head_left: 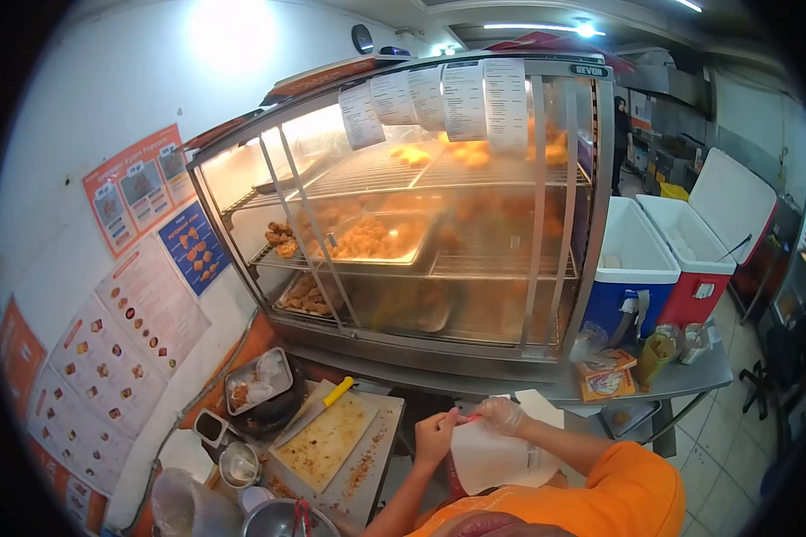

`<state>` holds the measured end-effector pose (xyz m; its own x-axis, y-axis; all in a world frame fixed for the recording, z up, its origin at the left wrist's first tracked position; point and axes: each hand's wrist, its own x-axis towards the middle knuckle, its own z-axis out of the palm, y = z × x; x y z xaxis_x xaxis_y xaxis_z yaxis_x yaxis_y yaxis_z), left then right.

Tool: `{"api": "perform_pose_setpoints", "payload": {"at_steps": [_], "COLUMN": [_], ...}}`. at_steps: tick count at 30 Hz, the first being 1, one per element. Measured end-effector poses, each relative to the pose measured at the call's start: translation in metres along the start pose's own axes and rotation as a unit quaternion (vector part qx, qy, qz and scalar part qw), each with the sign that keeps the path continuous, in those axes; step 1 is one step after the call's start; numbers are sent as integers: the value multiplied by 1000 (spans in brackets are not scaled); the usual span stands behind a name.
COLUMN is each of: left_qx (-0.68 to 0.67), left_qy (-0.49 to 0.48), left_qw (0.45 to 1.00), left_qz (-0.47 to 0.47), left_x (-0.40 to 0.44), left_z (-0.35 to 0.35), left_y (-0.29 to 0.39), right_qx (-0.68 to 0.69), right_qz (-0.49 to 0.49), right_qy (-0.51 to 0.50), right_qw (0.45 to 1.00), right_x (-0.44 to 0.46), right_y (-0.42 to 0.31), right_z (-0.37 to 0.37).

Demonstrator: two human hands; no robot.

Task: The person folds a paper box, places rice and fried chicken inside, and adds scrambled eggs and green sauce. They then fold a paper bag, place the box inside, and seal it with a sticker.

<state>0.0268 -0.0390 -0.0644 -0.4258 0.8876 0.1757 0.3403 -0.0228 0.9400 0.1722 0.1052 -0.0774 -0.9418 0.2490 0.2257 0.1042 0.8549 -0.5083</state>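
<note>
My left hand [433,438] is bare and closed, with its fingertips at a small pinkish-red thing [466,419]. On the other side of it my right hand [501,416], in a clear plastic glove, is also closed with its fingers together. The thing between them is too small to name. Both hands are held close together in front of my chest. Below and behind them is a white sheet-like piece [503,455], perhaps paper or card, with a red edge near my body.
A glass warming cabinet [403,358] with fried chicken [367,238] stands ahead. A yellow-handled knife [315,410] lies on a crumb-covered cutting board [336,447] at left, near bowls. Blue [631,268] and red coolers [698,277] and orange boxes [607,376] are at right.
</note>
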Motion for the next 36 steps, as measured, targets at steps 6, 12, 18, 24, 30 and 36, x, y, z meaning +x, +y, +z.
{"api": "perform_pose_setpoints", "payload": {"at_steps": [6,12,18,24,30,36], "left_qx": [98,39,-63,-110,-26,-60], "left_qy": [100,85,-121,-90,-207,-123], "left_qw": [988,994,988,988,975,970], "left_qz": [59,53,-65,54,71,-203], "left_x": [3,3,29,69,105,100], "left_z": [36,61,85,173,270,289], "left_y": [24,35,41,80,148,81], "right_qx": [-78,66,-215,-92,-129,-244], "right_qz": [8,11,243,67,192,209], "right_qy": [-7,50,21,-34,-111,66], "right_qw": [997,996,946,993,966,945], "right_x": [-8,-25,-73,-135,-166,-126], "right_y": [25,31,18,53,60,275], "right_z": [0,-30,-127,-218,-301,-441]}}
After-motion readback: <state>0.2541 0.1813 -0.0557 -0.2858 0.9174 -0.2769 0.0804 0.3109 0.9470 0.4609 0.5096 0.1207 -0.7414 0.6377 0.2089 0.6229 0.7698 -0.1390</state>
